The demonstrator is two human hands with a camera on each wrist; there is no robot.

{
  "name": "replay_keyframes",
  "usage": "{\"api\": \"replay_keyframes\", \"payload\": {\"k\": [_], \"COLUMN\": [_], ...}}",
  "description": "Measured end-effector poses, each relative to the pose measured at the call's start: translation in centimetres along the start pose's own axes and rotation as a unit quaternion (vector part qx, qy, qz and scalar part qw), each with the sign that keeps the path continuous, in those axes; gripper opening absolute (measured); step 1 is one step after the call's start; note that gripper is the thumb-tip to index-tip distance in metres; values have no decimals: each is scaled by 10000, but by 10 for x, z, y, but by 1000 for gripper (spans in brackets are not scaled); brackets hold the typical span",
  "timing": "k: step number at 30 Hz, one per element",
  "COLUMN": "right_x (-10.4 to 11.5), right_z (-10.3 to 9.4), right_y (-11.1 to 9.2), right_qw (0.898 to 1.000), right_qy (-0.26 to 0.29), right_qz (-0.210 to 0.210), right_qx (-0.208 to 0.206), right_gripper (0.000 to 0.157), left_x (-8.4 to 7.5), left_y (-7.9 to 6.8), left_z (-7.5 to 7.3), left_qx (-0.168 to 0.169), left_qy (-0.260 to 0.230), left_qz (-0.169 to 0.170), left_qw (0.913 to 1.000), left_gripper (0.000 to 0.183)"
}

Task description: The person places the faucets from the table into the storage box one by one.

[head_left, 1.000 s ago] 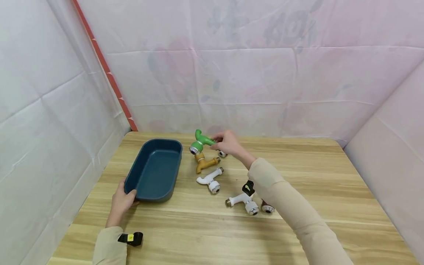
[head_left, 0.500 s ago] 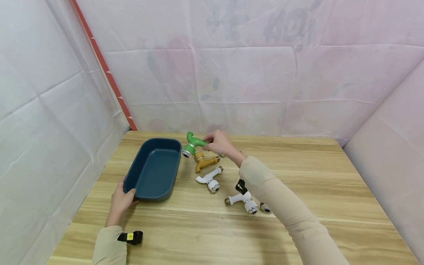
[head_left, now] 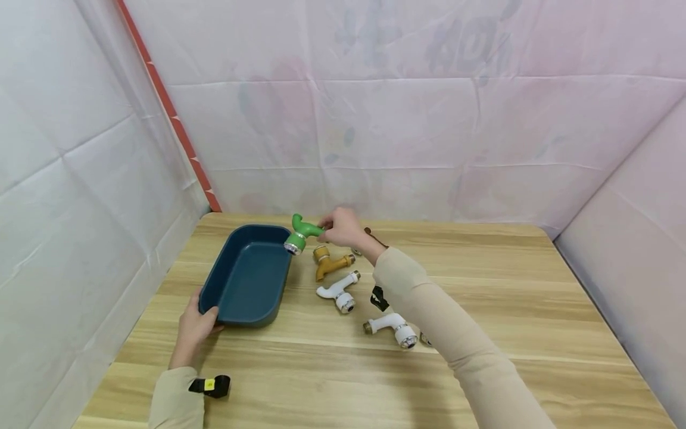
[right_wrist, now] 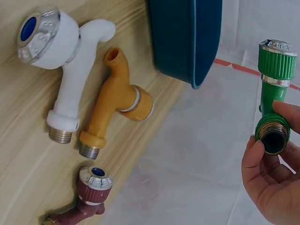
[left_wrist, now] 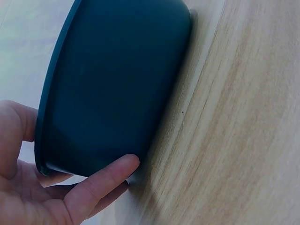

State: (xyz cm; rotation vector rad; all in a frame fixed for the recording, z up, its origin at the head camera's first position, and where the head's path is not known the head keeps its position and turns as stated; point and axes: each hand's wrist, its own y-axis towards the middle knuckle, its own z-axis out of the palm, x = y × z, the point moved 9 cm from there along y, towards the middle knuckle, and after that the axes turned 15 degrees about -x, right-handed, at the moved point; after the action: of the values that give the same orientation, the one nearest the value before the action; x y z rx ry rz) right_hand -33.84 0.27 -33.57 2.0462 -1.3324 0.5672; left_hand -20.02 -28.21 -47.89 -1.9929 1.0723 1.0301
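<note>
My right hand (head_left: 345, 229) pinches a green tap (head_left: 301, 233) by its threaded end, above the table beside the basin's far right corner. In the right wrist view, the tap's open inlet faces the camera and its ribbed knob (right_wrist: 276, 64) points up. My left hand (head_left: 195, 325) grips the near left corner of a dark blue basin (head_left: 252, 280), thumb over the rim and fingers along the outside wall. No taps show inside the basin. A mustard-yellow tap (head_left: 329, 266) and a white tap (head_left: 337, 289) lie just right of it.
A second white tap (head_left: 387, 322) lies nearer me, with another tap's chrome end (head_left: 426, 339) partly hidden by my right sleeve. A maroon tap (right_wrist: 91, 197) lies at the back under my right wrist. White sheets (head_left: 396, 125) enclose the wooden table (head_left: 300, 381).
My right hand has carried the green tap leftward, from above the yellow tap to the basin's right rim. My left hand and the basin have stayed in place.
</note>
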Motion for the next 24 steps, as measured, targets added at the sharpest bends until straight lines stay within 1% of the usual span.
{"api": "replay_keyframes", "payload": {"k": [7,11,17,24], "right_x": [16,20,24,31], "right_z": [9,14,21,27], "right_y": [1,2,2,5], "right_qw": [9996,9994,9994,9988], "right_qy": [-134,-131,-125,-190], "right_qz": [-215,-230,-129,-179], "right_qx": [154,228,299,405], "right_gripper": [22,22,21,18], "left_x": [2,2,3,2], "left_y": [0,0,-2,-5], "left_z": [-1,0,0,0], "left_qx": [29,21,-6,-5], "left_qy": [-29,-30,-46,-108], "left_qz": [10,-5,-2,-18], "left_qw": [10000,10000,10000,9999], "left_gripper": [68,68,67,67]}}
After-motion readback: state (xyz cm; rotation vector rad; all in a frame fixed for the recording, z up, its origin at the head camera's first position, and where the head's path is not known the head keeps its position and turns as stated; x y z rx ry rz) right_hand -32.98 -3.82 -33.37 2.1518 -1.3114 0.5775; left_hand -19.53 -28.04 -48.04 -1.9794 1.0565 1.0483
